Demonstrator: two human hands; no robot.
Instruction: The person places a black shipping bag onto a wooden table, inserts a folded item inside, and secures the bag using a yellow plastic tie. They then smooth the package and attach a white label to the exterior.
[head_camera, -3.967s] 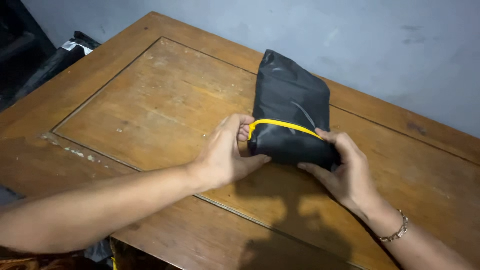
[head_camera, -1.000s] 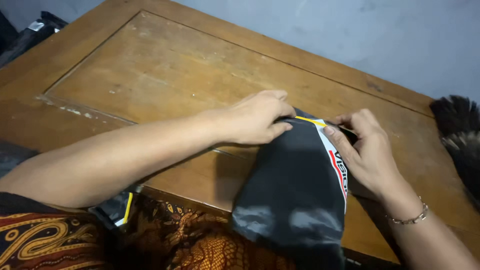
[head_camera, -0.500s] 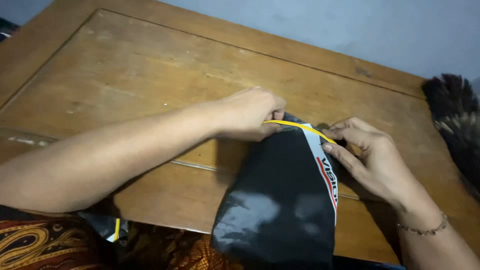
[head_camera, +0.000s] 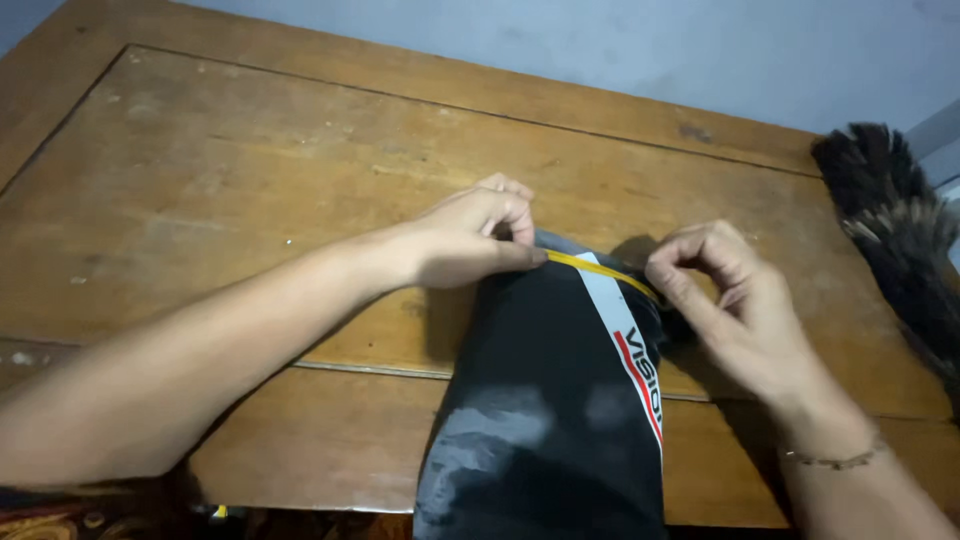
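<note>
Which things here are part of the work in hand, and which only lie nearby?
In use: black garment, yellow band stretched between left hand and right hand.
Lying about: dark feather duster on the wooden table.

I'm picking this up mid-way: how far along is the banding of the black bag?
Done: the black plastic bag lies on the wooden table, partly over its near edge. In hand: the left hand and right hand stretch the yellow rubber band across its far end. Left: the band is not yet released; its wrap underneath is hidden.
</note>
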